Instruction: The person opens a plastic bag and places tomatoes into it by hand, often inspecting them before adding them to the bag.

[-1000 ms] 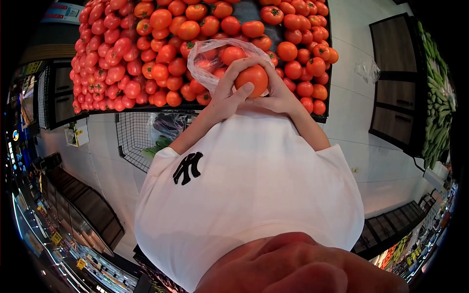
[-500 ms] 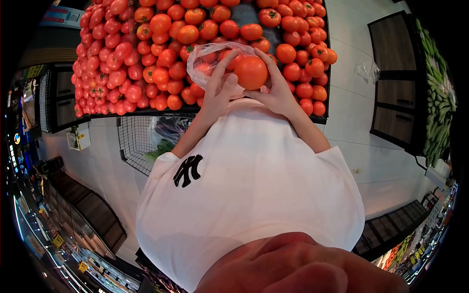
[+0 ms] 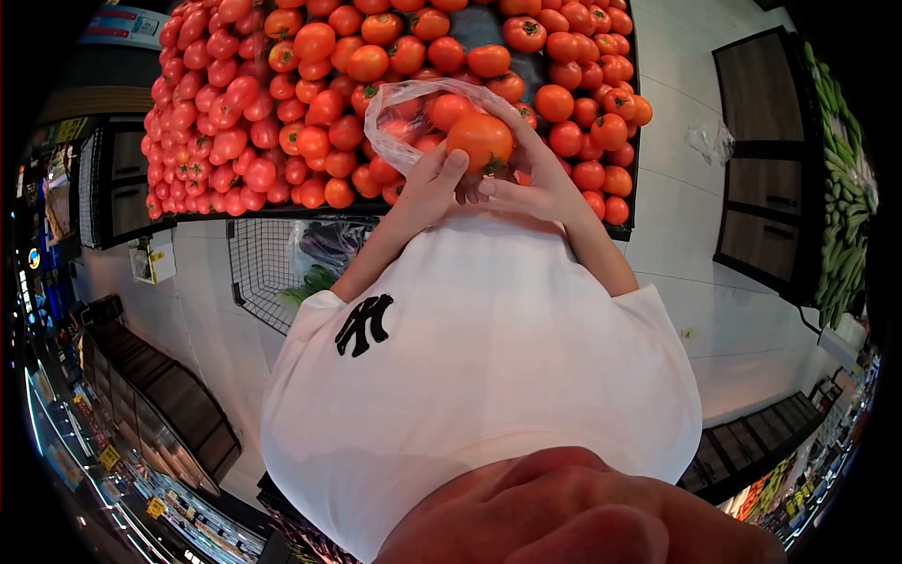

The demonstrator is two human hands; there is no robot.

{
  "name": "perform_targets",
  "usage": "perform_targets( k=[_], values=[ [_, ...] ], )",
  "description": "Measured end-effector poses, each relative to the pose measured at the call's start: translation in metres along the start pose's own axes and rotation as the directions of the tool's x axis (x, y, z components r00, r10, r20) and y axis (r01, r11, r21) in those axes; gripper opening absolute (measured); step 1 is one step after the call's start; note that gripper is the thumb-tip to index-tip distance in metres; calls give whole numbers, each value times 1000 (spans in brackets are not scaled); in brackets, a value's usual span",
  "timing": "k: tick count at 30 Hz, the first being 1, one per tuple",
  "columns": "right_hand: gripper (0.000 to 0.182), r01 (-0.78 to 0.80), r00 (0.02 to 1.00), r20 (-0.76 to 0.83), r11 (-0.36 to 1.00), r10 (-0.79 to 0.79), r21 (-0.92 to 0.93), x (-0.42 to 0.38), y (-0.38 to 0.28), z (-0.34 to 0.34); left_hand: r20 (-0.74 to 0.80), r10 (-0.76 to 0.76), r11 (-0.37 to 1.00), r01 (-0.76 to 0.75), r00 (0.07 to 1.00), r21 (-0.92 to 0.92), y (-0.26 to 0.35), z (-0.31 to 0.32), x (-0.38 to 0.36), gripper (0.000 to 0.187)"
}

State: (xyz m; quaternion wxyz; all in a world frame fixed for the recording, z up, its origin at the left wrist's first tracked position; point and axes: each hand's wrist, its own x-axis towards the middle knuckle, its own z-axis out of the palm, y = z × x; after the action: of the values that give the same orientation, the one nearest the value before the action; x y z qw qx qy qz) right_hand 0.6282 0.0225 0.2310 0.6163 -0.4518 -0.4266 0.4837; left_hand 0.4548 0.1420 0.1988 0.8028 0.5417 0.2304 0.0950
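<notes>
Tomato (image 3: 480,141) — cradled on fingertips of both hands, left hand (image 3: 427,188) and right hand (image 3: 531,188) curled partly closed beneath it, just before mouth of clear plastic bag (image 3: 413,108). Best lowered gently, bag held wide. Grip on bag hidden; bag contents blurred.

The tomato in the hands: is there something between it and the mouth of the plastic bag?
Nothing visible does. The tomato is held by the left hand and the right hand right at the plastic bag, whose mouth gapes beside it. Only other tomatoes already lie inside.
</notes>
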Motion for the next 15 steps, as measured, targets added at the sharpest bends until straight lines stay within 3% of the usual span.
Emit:
perform_targets(
  k=[1, 3, 5, 7, 10, 13, 15],
  values=[
    [71, -26, 999, -21, 1000, 26, 18, 0, 4, -3, 19, -59, 992, 57, 998, 109, 3, -1, -1, 67],
    [65, -77, 995, -59, 996, 80, 55, 0, 24, -17, -37, -26, 871, 41, 999, 490, 15, -1, -5, 60],
    [60, -115, 966, -210, 979, 150, 167, -3, 42, -34, -71, 165, 669, -59, 984, 741, 25, 2, -11, 53],
    [55, -168, 924, -304, 960, 233, 224, -5, 32, -43, -29, 475, 424, -199, 880, 884, 28, 5, -19, 46],
    [53, -55, 935, -349, 998, 59, 20, 4, 25, -39, -130, 392, 226, 41, 911, 973, 10, -15, -23, 40],
    [61, -9, 969, -247, 992, -23, -127, 14, 28, -31, -58, 168, 145, 33, 984, 989, 4, -32, -25, 37],
    [68, -12, 992, -127, 969, -20, -248, 23, 17, -21, -30, 160, 199, -3, 987, 980, 6, -28, -31, 29]
  ],
)
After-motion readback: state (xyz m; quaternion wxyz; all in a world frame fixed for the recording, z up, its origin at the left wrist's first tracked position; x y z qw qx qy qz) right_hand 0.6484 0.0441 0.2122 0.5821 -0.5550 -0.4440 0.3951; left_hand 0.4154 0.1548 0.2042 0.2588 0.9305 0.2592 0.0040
